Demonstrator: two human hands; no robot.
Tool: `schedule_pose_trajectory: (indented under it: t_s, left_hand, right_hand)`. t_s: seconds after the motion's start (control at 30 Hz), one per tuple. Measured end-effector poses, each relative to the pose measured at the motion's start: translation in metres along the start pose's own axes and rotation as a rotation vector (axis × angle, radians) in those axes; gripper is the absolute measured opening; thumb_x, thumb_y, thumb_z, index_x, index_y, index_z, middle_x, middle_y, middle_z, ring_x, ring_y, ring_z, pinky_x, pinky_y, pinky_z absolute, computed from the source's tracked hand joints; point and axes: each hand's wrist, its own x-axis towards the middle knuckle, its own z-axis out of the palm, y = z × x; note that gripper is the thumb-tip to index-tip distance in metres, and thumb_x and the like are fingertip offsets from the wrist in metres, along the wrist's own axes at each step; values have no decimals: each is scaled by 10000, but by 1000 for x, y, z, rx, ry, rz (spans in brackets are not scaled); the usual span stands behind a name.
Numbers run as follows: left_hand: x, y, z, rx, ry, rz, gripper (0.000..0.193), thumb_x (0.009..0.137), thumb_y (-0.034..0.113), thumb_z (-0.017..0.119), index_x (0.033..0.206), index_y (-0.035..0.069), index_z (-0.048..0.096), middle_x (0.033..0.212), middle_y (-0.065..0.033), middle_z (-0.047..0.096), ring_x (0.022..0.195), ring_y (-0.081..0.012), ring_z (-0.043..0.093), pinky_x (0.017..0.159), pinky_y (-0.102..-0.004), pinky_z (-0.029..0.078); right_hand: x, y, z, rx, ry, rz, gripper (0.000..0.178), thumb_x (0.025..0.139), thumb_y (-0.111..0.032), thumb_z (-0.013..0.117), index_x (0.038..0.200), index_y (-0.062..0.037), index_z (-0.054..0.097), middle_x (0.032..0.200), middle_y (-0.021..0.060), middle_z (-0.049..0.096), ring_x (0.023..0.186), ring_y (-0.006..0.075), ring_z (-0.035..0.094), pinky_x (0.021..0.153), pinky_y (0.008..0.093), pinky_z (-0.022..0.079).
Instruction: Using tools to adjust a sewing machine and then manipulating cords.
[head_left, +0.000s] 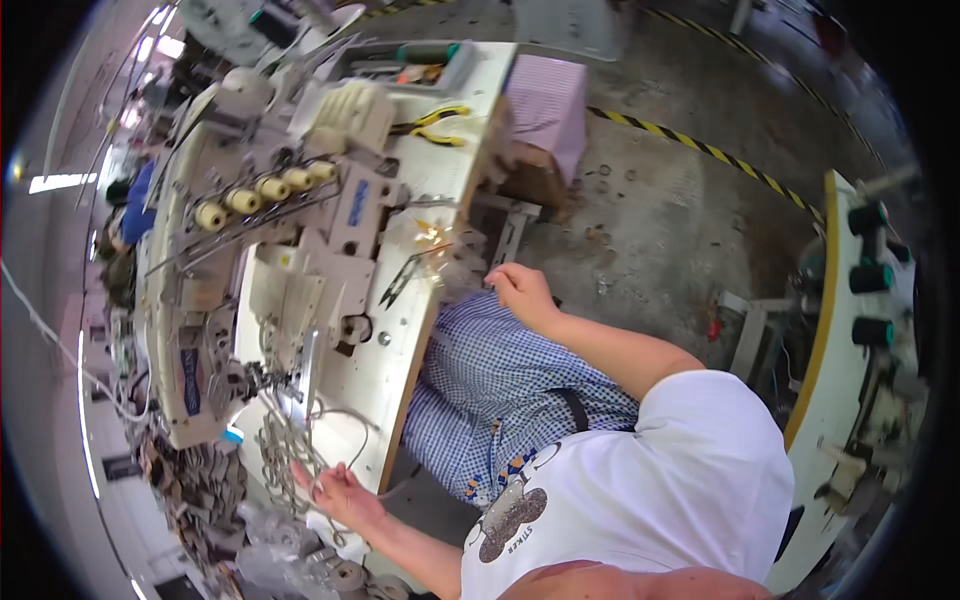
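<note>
My left hand (345, 497) is beside the sewing machine bed, palm partly turned up and fingers apart. Its fingertips touch a loose tangle of grey-beige cord (285, 445), loops of which spread over the white table (372, 385). At the table's front edge, over my lap, my right hand (522, 293) has its fingers curled together; what they hold, if anything, is too small to tell. Near it lie a clear plastic bag (462, 262) and dark tweezers (402, 280). The white sewing machine (330, 255) carries a row of cream tension knobs (270, 188).
Yellow-handled pliers (440, 130) and a grey tray (460, 75) of tools sit at the table's far end. A pink-striped cloth (548, 105) covers a box beyond it. Grey scraps (205, 500) pile beside the machine. Another table (830, 250) with dark green thread cones stands at right.
</note>
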Motion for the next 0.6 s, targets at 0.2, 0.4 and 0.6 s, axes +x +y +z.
schedule_pose_trajectory:
  t_s: [0.2, 0.4, 0.6]
  left_hand:
    - [10, -11, 47, 187, 10, -148, 239, 862, 111, 548, 1062, -10, 499, 778, -58, 567, 698, -147, 581, 609, -237, 483]
    - [10, -21, 82, 255, -275, 136, 90, 825, 65, 593, 879, 2, 630, 862, -32, 547, 757, -121, 560, 643, -210, 444]
    - [10, -33, 82, 165, -332, 89, 111, 804, 81, 632, 891, 17, 659, 821, 1, 486, 715, -83, 492, 615, -192, 390]
  right_hand:
    - [-15, -31, 28, 60, -162, -167, 136, 865, -79, 512, 891, -1, 620, 615, 22, 572, 536, 57, 513, 500, 204, 407]
    - [-36, -79, 84, 46, -679, -270, 186, 843, -6, 497, 1009, 8, 579, 701, 24, 591, 609, 59, 514, 564, 187, 411]
    - [-48, -113, 134, 73, -900, -275, 308, 803, 61, 513, 1107, 18, 534, 858, 45, 598, 684, 64, 524, 618, 193, 428]
